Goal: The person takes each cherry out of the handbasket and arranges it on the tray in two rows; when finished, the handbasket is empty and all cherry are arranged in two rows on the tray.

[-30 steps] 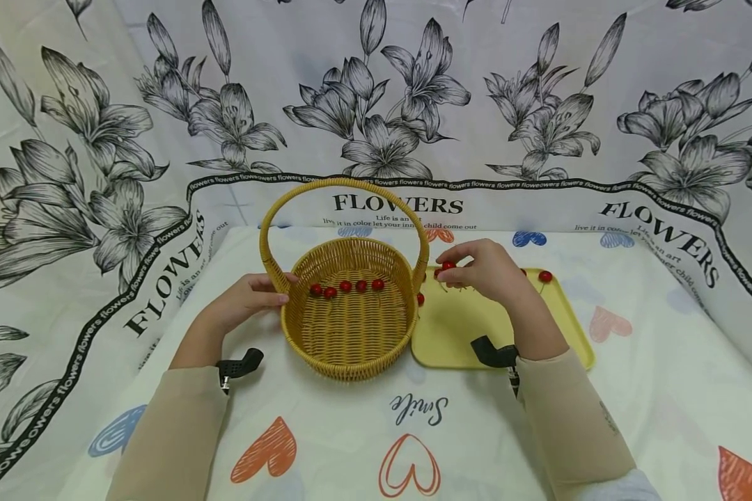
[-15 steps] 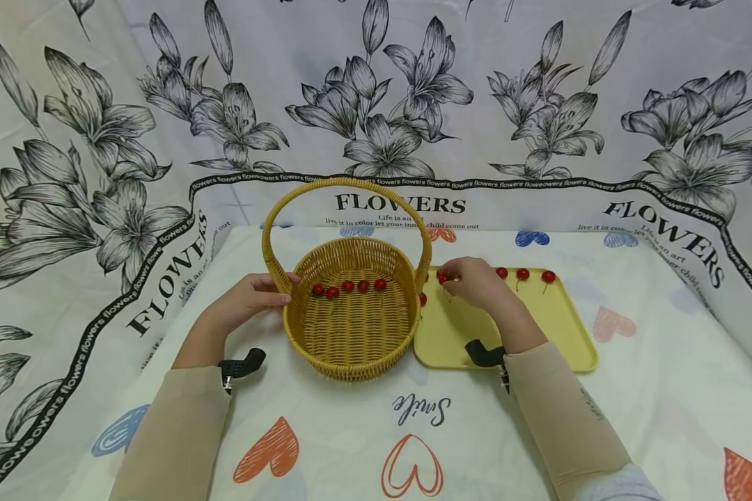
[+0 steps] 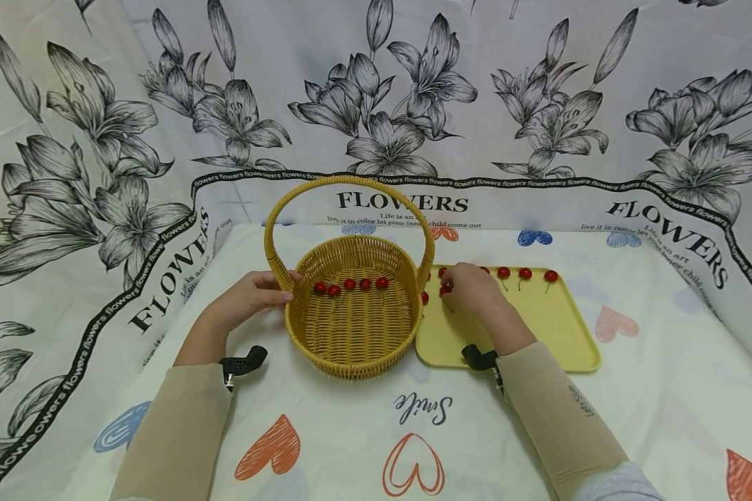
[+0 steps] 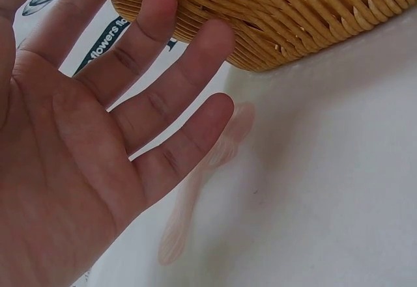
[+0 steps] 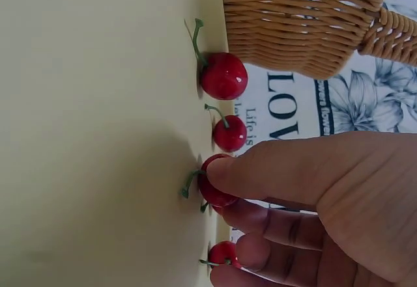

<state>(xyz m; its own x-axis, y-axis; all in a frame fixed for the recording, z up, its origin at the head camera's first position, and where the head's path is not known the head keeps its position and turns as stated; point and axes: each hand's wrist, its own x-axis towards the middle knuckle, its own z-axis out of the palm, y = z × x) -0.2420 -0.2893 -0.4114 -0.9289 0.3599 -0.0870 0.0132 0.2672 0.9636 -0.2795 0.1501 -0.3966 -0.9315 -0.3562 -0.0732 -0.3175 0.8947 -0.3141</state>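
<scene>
A yellow wicker basket [image 3: 354, 348] stands upright, with several red cherries [image 3: 349, 284] in a row inside. At its left side my left hand [image 3: 247, 300] holds the base of the handle between thumb and index finger; the other fingers [image 4: 176, 98] extend loosely beside the wicker. Over the yellow tray [image 3: 539, 341], my right hand [image 3: 479, 296] pinches a cherry [image 5: 217, 186] between thumb and fingers, its green stem pointing away from the palm. Other cherries [image 3: 525, 274] lie along the tray's far edge, and one [image 5: 223, 77] lies near the basket.
The tray's left edge is close against the basket's right side. A white cloth [image 3: 345, 431] printed with hearts covers the table, and a flower-patterned curtain [image 3: 539, 69] hangs behind it. Black wrist cameras [image 3: 247, 361] are worn on both wrists.
My right hand has moved down and slightly left with its cherry, from above the tray's far edge to low over the tray. My left hand stays at the basket.
</scene>
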